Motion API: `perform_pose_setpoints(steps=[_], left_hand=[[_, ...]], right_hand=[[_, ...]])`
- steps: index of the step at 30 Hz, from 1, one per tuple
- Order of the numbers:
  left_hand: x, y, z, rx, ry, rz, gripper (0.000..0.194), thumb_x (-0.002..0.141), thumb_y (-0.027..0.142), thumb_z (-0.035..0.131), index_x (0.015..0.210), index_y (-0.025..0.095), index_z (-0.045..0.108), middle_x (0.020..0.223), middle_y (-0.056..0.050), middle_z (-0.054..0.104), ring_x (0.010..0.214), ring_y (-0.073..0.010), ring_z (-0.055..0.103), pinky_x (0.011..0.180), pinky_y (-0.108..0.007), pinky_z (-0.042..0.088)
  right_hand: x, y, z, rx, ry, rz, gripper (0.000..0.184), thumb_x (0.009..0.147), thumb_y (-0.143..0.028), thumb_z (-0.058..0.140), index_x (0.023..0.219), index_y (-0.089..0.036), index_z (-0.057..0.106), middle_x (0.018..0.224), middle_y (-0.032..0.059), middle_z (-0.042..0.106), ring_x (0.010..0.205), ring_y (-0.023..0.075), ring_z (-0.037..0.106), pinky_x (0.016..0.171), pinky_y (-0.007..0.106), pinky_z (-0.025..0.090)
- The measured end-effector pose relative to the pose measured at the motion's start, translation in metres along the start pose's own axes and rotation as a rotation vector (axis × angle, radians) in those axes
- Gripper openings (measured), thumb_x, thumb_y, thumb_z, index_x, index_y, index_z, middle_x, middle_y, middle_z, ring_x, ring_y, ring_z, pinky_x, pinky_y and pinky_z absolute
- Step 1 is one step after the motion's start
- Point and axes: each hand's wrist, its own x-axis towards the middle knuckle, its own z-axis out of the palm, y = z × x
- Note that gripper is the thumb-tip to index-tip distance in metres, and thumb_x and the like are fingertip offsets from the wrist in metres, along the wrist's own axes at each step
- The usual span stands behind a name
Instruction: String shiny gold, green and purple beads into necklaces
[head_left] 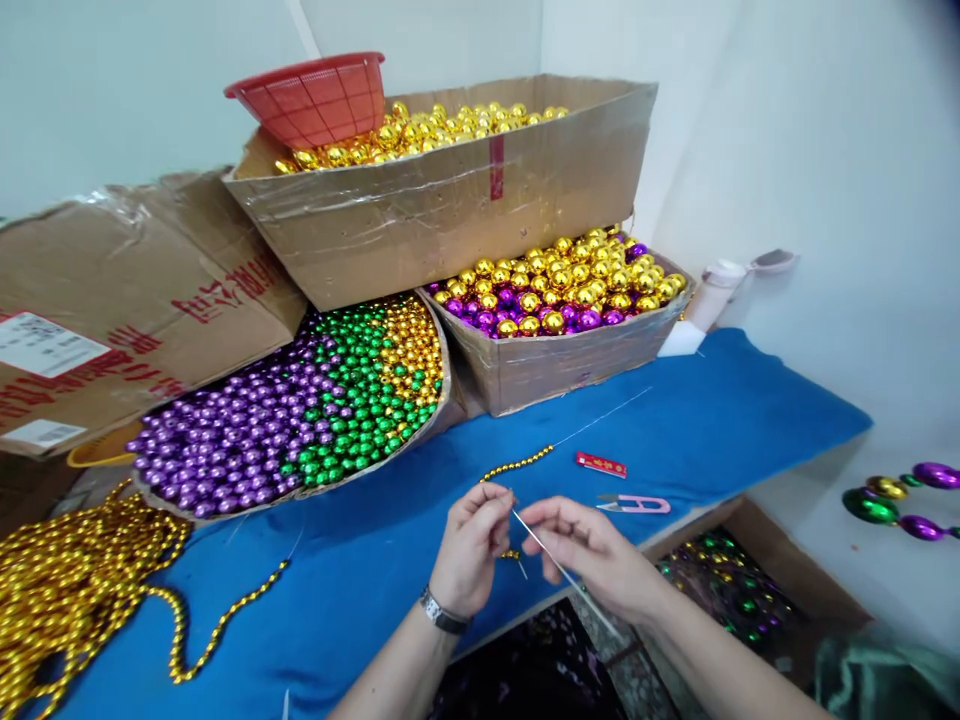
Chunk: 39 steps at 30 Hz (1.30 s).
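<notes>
My left hand (471, 548) is closed in a pinch on a strand of small gold beads (517, 463) that trails away over the blue cloth (697, 410). My right hand (592, 550) pinches a long thin needle (541, 538), whose tip points up to the left hand's fingers. A few gold beads hang just below the left fingers. A thin thread runs from the strand toward the boxes. A wristwatch sits on my left wrist.
A tray of purple, green and gold balls (300, 410) lies left. Behind it stand cardboard boxes of gold balls (450, 190) and gold-purple balls (562, 290), a red basket (315, 95), gold bead strings (67, 580), a red lighter (601, 464) and pink snips (637, 504).
</notes>
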Motion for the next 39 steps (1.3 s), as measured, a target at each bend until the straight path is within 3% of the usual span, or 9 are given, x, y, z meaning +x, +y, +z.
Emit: perform_pose_setpoints(steps=[2, 5, 9, 13, 19, 23, 32, 35, 39], left_hand=[[0.0, 0.001, 0.001, -0.078, 0.026, -0.015, 0.018, 0.069, 0.028, 0.07, 0.073, 0.016, 0.057, 0.055, 0.005, 0.049, 0.047, -0.0049, 0.043, 0.046, -0.017, 0.031], [-0.002, 0.003, 0.006, -0.159, -0.001, -0.018, 0.017, 0.071, 0.028, 0.068, 0.077, 0.016, 0.057, 0.063, 0.001, 0.059, 0.057, -0.009, 0.054, 0.055, -0.02, 0.04], [-0.004, 0.015, 0.004, -0.164, 0.023, 0.124, 0.016, 0.072, 0.026, 0.069, 0.078, 0.016, 0.059, 0.078, -0.001, 0.063, 0.073, -0.0117, 0.058, 0.066, -0.023, 0.044], [-0.008, 0.03, -0.021, -0.143, 0.038, 0.273, 0.014, 0.076, 0.026, 0.066, 0.081, 0.018, 0.055, 0.087, -0.002, 0.063, 0.084, -0.0143, 0.057, 0.076, -0.028, 0.044], [-0.012, 0.031, -0.063, 0.603, -0.054, 0.554, 0.013, 0.084, 0.027, 0.055, 0.077, 0.016, 0.057, 0.074, -0.002, 0.06, 0.073, -0.0131, 0.053, 0.07, -0.025, 0.04], [-0.001, 0.041, -0.065, 0.772, 0.032, 0.702, 0.015, 0.086, 0.028, 0.051, 0.079, 0.017, 0.058, 0.078, -0.002, 0.06, 0.075, -0.0144, 0.055, 0.07, -0.025, 0.041], [0.023, 0.071, -0.026, 0.76, -0.011, 0.864, 0.016, 0.087, 0.03, 0.049, 0.083, 0.017, 0.058, 0.08, -0.002, 0.062, 0.075, -0.014, 0.057, 0.07, -0.024, 0.043], [0.021, 0.062, -0.029, 0.843, 0.004, 0.849, 0.018, 0.088, 0.032, 0.047, 0.084, 0.018, 0.058, 0.083, -0.003, 0.063, 0.078, -0.0146, 0.057, 0.072, -0.024, 0.042], [0.001, 0.031, -0.053, 1.128, 0.024, 0.708, 0.022, 0.09, 0.03, 0.041, 0.083, 0.019, 0.059, 0.084, -0.003, 0.065, 0.08, -0.0148, 0.057, 0.074, -0.025, 0.04]], right_hand=[[0.006, 0.005, 0.005, 0.131, 0.026, -0.063, 0.027, 0.092, -0.034, 0.047, 0.115, -0.021, 0.055, 0.103, 0.0077, 0.065, 0.086, 0.0158, 0.065, 0.074, 0.031, 0.054], [0.017, 0.011, 0.016, -0.031, 0.197, -0.22, 0.028, 0.089, -0.034, 0.051, 0.114, -0.022, 0.059, 0.102, 0.0068, 0.065, 0.094, 0.0178, 0.063, 0.082, 0.034, 0.053], [0.026, 0.014, 0.025, -0.144, 0.336, -0.291, 0.026, 0.091, -0.035, 0.046, 0.102, -0.021, 0.064, 0.098, 0.0068, 0.062, 0.079, 0.0142, 0.061, 0.072, 0.029, 0.052], [0.042, 0.002, 0.019, -0.208, 0.312, -0.286, 0.031, 0.093, -0.041, 0.041, 0.091, -0.017, 0.061, 0.079, 0.0046, 0.062, 0.063, 0.0113, 0.058, 0.06, 0.024, 0.049], [0.099, -0.067, -0.008, -0.316, 0.111, -0.249, 0.034, 0.095, -0.049, 0.027, 0.084, -0.02, 0.042, 0.067, -0.0004, 0.066, 0.043, 0.0086, 0.058, 0.042, 0.018, 0.044], [0.123, -0.139, -0.027, -0.465, 0.066, -0.316, 0.03, 0.093, -0.045, 0.039, 0.081, -0.018, 0.045, 0.06, -0.0023, 0.065, 0.033, 0.0041, 0.05, 0.035, 0.014, 0.036], [0.122, -0.309, -0.042, -0.83, 0.484, -0.737, 0.047, 0.092, -0.048, 0.024, 0.104, -0.012, 0.051, 0.059, -0.0056, 0.06, 0.035, -0.0024, 0.047, 0.043, 0.012, 0.026], [0.114, -0.315, -0.023, -0.939, 0.466, -0.688, 0.051, 0.092, -0.048, 0.022, 0.108, -0.01, 0.052, 0.057, -0.0061, 0.056, 0.039, -0.0011, 0.048, 0.044, 0.014, 0.027], [0.102, -0.269, 0.005, -0.972, 0.295, -0.658, 0.048, 0.093, -0.048, 0.029, 0.105, -0.011, 0.057, 0.057, -0.0063, 0.052, 0.044, -0.0007, 0.046, 0.045, 0.013, 0.032]])
